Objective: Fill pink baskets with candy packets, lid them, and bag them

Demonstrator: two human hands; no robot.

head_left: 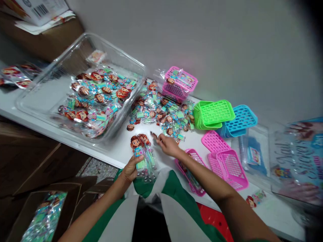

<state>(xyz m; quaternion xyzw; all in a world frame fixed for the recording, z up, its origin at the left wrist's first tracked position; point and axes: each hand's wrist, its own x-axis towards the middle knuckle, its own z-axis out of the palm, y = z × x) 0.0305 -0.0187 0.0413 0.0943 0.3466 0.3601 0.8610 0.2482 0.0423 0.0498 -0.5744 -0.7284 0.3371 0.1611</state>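
Observation:
My left hand (130, 169) is closed around a few clear packets (140, 153), each with a cartoon-girl header card and pale green sticks inside. They are fanned a little above the table's front edge. To their right is my right hand (167, 144), its fingers pinched together at a small dark-tipped thing (153, 135), blurred, whose kind I cannot make out. Just beyond that hand lies a loose pile of similar packets (161, 112). Beneath my right forearm, a pink basket (194, 154) holds some packets and is partly hidden.
A large clear plastic tub (83, 37) with many packets stands left on the white table (113, 153). Pink lidded basket (180, 82), green baskets (214, 112), blue baskets (239, 119) and open pink baskets (228, 168) stand along the right. Cardboard boxes (30, 158) are at lower left.

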